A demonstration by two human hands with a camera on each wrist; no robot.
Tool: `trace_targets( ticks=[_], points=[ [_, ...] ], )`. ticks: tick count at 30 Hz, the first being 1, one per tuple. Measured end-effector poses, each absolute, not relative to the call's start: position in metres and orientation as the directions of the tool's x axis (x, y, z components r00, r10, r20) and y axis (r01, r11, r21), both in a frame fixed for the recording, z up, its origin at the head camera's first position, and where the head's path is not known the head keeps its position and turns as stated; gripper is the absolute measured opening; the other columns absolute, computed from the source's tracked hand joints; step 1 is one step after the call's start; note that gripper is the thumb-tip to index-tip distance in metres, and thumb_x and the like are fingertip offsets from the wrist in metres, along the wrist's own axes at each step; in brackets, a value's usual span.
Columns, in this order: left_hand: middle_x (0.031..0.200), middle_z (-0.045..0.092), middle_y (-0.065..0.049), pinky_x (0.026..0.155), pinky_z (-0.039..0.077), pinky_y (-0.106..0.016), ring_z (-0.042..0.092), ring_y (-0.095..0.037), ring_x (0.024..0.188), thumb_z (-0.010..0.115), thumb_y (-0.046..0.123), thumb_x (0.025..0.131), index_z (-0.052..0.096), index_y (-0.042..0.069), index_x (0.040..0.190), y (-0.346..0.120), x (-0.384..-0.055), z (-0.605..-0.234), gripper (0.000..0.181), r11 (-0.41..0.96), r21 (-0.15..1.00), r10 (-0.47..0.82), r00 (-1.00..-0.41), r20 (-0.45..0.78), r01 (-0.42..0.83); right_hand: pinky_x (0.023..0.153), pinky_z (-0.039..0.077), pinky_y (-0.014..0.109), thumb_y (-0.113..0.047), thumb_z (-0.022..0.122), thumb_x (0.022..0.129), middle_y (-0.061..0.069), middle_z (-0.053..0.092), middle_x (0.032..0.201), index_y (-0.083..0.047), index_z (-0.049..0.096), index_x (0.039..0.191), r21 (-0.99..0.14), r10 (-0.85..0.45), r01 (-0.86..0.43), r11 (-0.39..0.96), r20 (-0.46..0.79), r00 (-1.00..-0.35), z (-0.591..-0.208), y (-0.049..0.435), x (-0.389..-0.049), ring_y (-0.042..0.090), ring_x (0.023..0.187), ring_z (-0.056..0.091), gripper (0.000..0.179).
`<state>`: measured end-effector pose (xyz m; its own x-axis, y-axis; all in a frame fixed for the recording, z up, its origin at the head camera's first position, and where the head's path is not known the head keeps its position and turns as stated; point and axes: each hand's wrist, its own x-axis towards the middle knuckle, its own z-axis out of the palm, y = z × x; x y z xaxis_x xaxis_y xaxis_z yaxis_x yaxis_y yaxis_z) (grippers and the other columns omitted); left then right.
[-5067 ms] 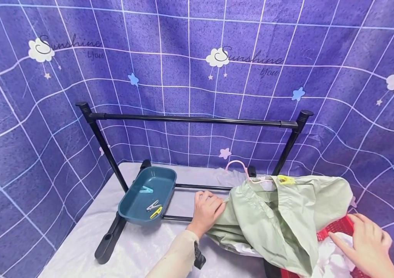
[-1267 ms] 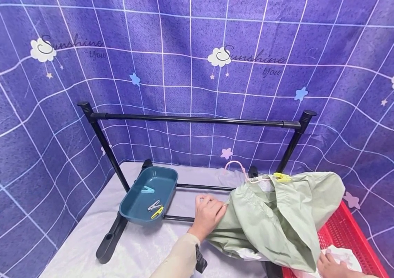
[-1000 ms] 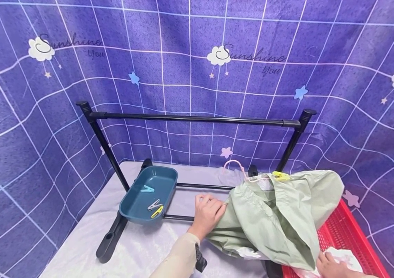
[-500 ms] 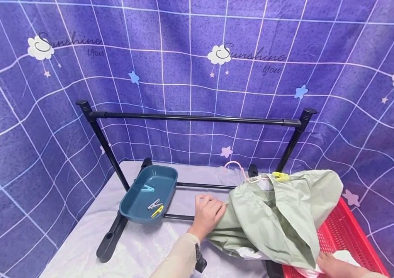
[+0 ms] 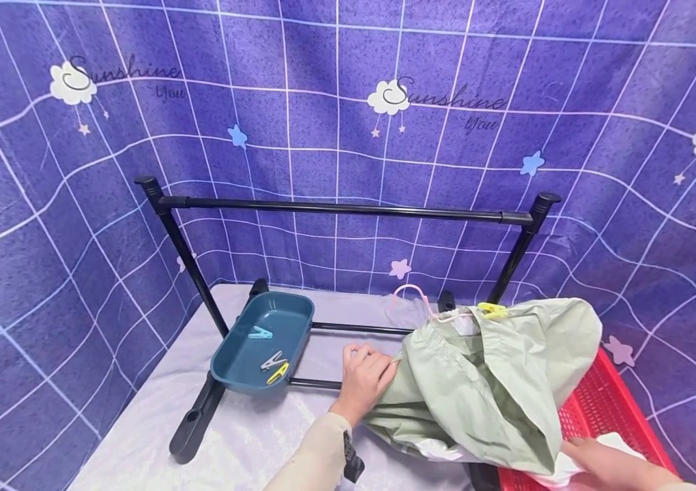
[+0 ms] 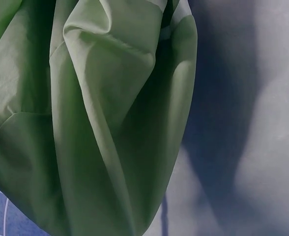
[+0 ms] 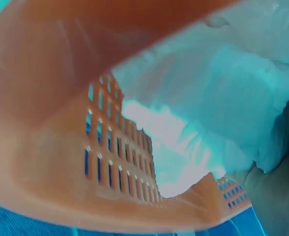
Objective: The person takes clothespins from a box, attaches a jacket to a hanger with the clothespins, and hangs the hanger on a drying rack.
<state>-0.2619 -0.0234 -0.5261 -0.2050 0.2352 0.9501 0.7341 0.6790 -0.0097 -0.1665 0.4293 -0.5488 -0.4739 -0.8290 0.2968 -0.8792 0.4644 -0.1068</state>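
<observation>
A light green garment [image 5: 465, 382], kind not clear, is bunched at right on a pink hanger [image 5: 424, 300]. A yellow clothespin [image 5: 493, 311] clips its upper edge; folds of it also fill the left wrist view. My left hand [image 5: 365, 378] grips the garment's left edge with bent fingers. At lower right, my right hand [image 5: 607, 465] reaches into the red basket [image 5: 615, 402] at a crumpled white cloth [image 5: 618, 444]. Its fingertips are hidden by the garment's hem and cloth. In the right wrist view the white cloth [image 7: 193, 113] lies against the slotted basket wall [image 7: 51, 162].
A black rack's top bar [image 5: 342, 208] spans the middle, with low crossbars behind my left hand. At left, a teal tray [image 5: 243, 382] holds blue, grey and yellow clothespins. A purple curtain [image 5: 336, 82] hangs behind. Pale cloth [image 5: 139, 450] covers the table.
My right hand has gone from above the basket down into it and leftward, onto the white cloth. The garment's right end has shifted slightly left. My left hand has stayed put.
</observation>
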Motion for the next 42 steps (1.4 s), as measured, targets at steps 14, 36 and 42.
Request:
trace_targets(
  ticks=[14, 36, 42],
  points=[
    [0.071, 0.066, 0.005, 0.079, 0.038, -0.044, 0.057, -0.016, 0.07, 0.059, 0.023, 0.096, 0.067, 0.014, 0.075, -0.027, -0.26, -0.526, 0.025, 0.689, 0.0, 0.224, -0.213, 0.951, 0.725, 0.062, 0.042, 0.073, -0.023, 0.083, 0.067, 0.012, 0.065, 0.099, -0.022, 0.063, 0.118, 0.011, -0.538, -0.538, 0.843, 0.034, -0.842, -0.514, 0.42, -0.153, 0.04, 0.088, 0.062, 0.055],
    [0.071, 0.066, 0.005, 0.079, 0.039, -0.044, 0.058, -0.016, 0.071, 0.059, 0.022, 0.096, 0.067, 0.014, 0.073, -0.035, -0.256, -0.519, 0.026, 0.689, 0.005, 0.206, -0.203, 0.957, 0.725, 0.054, 0.035, 0.042, -0.034, 0.085, 0.046, -0.003, 0.055, 0.083, -0.021, 0.071, 0.097, 0.228, -0.576, -0.529, 0.818, 0.333, -0.747, -0.502, 0.416, -0.156, 0.021, 0.073, 0.053, 0.055],
    [0.07, 0.065, 0.004, 0.078, 0.039, -0.045, 0.058, -0.017, 0.07, 0.058, 0.022, 0.097, 0.067, 0.013, 0.074, -0.04, -0.256, -0.519, 0.027, 0.692, 0.001, 0.203, -0.195, 0.96, 0.722, 0.054, 0.033, 0.043, -0.029, 0.084, 0.046, -0.003, 0.055, 0.085, -0.022, 0.069, 0.094, 0.206, -0.561, -0.524, 0.827, 0.374, -0.739, -0.493, 0.412, -0.156, 0.022, 0.075, 0.052, 0.051]
  ],
)
